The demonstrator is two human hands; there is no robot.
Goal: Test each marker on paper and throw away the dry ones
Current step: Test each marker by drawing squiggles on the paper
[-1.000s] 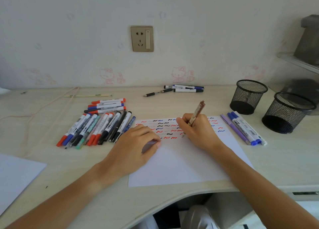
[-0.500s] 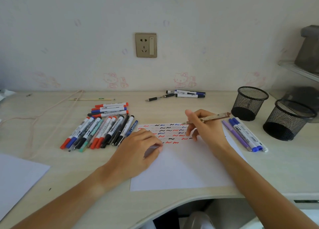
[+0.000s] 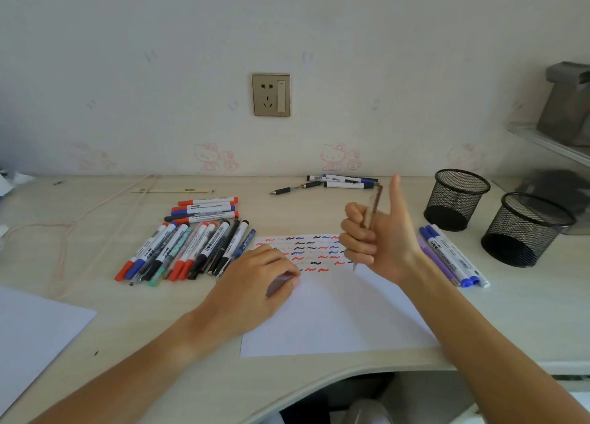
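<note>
White test paper (image 3: 335, 315) lies on the desk (image 3: 523, 315). Above it, the right hand (image 3: 380, 238) grips a brown pen (image 3: 372, 212) upright, thumb straight. The left hand (image 3: 252, 292) rests on the paper, fingers curled around a small cap (image 3: 277, 285).

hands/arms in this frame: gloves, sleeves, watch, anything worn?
Nothing worn that shows. The left hand and right hand are bare, with no gloves, rings or visible markings. Both forearms are bare to the frame edge: no sleeves, watch or wristband in view.
</note>
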